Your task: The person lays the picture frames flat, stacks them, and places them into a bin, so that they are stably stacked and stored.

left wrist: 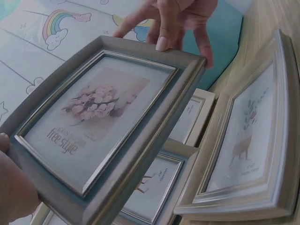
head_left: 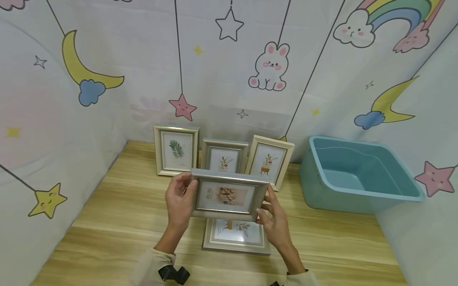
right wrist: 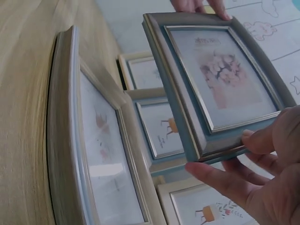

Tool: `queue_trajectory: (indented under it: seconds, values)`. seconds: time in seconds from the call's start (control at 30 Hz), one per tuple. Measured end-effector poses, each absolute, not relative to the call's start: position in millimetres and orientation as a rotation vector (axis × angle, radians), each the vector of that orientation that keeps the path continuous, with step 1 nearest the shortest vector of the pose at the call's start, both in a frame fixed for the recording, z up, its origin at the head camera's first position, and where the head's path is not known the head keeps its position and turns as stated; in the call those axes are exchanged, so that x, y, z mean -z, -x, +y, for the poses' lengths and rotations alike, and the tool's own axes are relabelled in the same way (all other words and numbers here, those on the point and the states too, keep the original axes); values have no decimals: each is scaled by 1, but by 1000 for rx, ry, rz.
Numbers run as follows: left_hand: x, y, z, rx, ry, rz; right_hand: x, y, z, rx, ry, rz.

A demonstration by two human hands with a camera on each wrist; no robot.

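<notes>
1. Head view: your left hand (head_left: 180, 200) and right hand (head_left: 273, 222) grip the short ends of a grey-blue picture frame (head_left: 229, 194), thumbs over its front edge, fingers curled behind. You hold it above the wooden table (head_left: 118, 222), over a frame lying flat (head_left: 237, 236) and before three standing frames (head_left: 223, 155). A blue tub (head_left: 352, 174) sits to the right.
2. Left wrist view: the held frame shows pink flowers; your right fingers (left wrist: 161, 40) pinch its far edge.
3. Right wrist view: your right fingers (right wrist: 225, 176) wrap under the frame's near corner, thumb on top.
</notes>
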State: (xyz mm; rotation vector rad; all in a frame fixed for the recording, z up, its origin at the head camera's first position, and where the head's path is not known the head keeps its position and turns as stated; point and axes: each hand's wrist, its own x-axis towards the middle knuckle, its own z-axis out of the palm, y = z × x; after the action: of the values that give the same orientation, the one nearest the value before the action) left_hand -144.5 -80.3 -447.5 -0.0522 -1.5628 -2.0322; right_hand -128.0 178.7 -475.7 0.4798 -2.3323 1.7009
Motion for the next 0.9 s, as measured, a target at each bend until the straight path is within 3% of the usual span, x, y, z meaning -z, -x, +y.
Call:
queue_trajectory:
  seconds: [0.3,0.7,0.9]
  values:
    - [455,143,-97,2293,27,-1683,466,125,186,-1857,-269,-2526]
    - [464,144,-141,2183,720,-2483,457,125,205,-2024,-87,-2652]
    - [474,142,-142,2179,768,-2566,460,125,209,-2106,-29,-2692]
